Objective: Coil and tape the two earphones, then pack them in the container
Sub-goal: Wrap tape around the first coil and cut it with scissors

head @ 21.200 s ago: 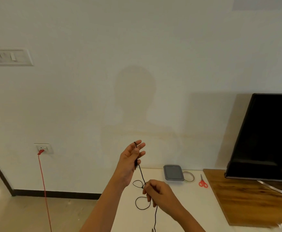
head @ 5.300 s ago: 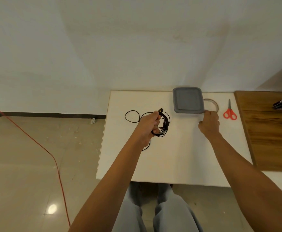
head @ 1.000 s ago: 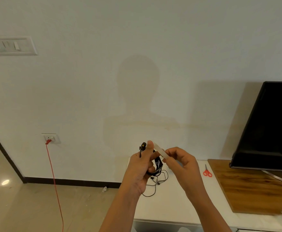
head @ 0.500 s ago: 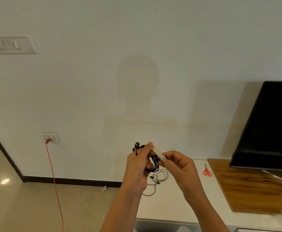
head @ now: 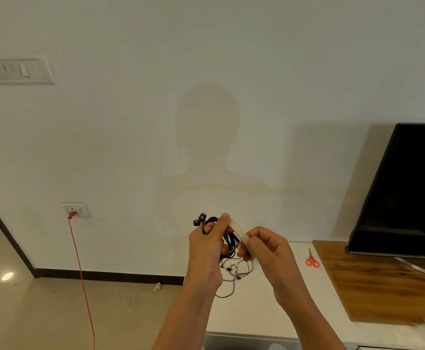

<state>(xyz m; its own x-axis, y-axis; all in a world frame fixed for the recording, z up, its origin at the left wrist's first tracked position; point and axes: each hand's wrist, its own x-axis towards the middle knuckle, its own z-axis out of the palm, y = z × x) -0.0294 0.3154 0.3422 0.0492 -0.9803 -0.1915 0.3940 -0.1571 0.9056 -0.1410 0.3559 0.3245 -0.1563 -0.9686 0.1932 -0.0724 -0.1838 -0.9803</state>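
Left hand [head: 206,251] grips the coiled earphone [head: 228,239] raised off the counter [head: 269,306], fingers curled tight, so right hand [head: 267,251] pinches tape strip [head: 239,232] across it.

There is just one camera. It sits on the person's head and looks forward at the white wall [head: 206,72], tipped a little down. The left hand [head: 206,251] and right hand [head: 269,251] are close to it, low in the middle. The white table [head: 269,311] is below them, the floor [head: 42,311] to the left.
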